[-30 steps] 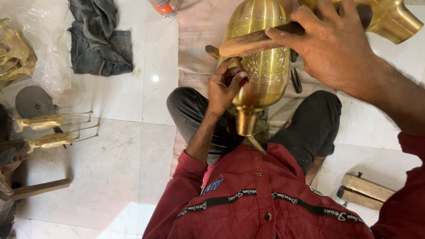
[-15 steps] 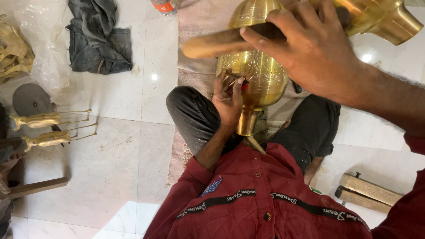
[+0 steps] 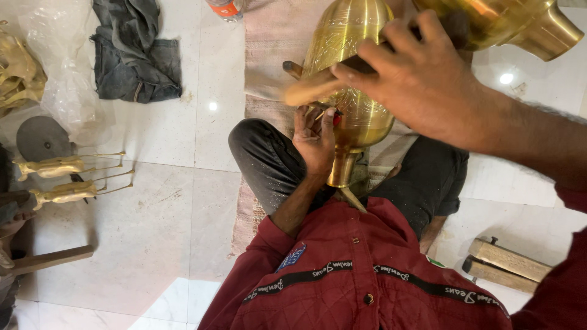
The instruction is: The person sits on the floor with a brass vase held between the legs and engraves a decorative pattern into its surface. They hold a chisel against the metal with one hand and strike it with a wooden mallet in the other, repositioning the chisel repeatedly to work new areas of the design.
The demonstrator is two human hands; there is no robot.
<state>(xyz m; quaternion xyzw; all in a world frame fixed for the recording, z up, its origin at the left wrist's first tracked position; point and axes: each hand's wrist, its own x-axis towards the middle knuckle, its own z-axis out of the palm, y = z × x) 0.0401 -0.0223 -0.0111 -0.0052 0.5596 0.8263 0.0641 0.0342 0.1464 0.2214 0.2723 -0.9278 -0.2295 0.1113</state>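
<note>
An engraved brass vase (image 3: 358, 36) lies across my lap with its narrow foot (image 3: 342, 171) pointing at me. My left hand (image 3: 313, 143) presses against its side and pinches a small metal punch (image 3: 328, 116) against the brass. My right hand (image 3: 428, 91) is raised above the vase and grips a wooden mallet (image 3: 309, 90), which is blurred just over my left hand. I sit cross-legged in a red jacket (image 3: 367, 275) and dark trousers.
A second brass vessel (image 3: 513, 24) lies at the top right. Dark cloth (image 3: 134, 55), a plastic bag (image 3: 67, 79), a grey disc (image 3: 40, 137) and brass figurines (image 3: 61, 177) lie on the white floor to the left. Wooden blocks (image 3: 507, 263) sit at the lower right. A woven mat (image 3: 275, 43) is under me.
My right hand has swung the wooden mallet down and to the right, towards the punch. My left hand has stayed on the vase.
</note>
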